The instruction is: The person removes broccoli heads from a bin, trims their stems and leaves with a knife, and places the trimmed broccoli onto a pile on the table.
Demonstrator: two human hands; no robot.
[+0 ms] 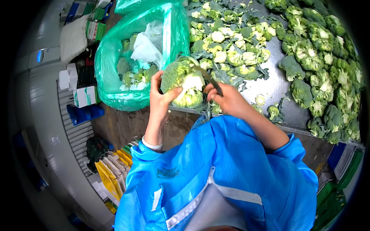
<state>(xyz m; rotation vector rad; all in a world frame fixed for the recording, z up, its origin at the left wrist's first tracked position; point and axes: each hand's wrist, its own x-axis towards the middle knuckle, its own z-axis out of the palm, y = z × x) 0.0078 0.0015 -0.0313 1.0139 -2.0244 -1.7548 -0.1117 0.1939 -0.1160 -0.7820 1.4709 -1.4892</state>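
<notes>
A large head of broccoli rests in my left hand, its pale cut stem facing right. My fingers wrap its left side, with the thumb across the front. My right hand grips a knife by its dark handle. The blade points up and left, its tip at the upper right of the broccoli; whether it touches is hard to tell. Just left of the broccoli stands a container lined with a green plastic bag, holding broccoli pieces and crumpled clear film.
The metal table bears trimmed florets and leaves behind my hands. Whole broccoli heads are heaped along its right side. Yellow and white folded crates or sheets stand at lower left, with a blue bin above them.
</notes>
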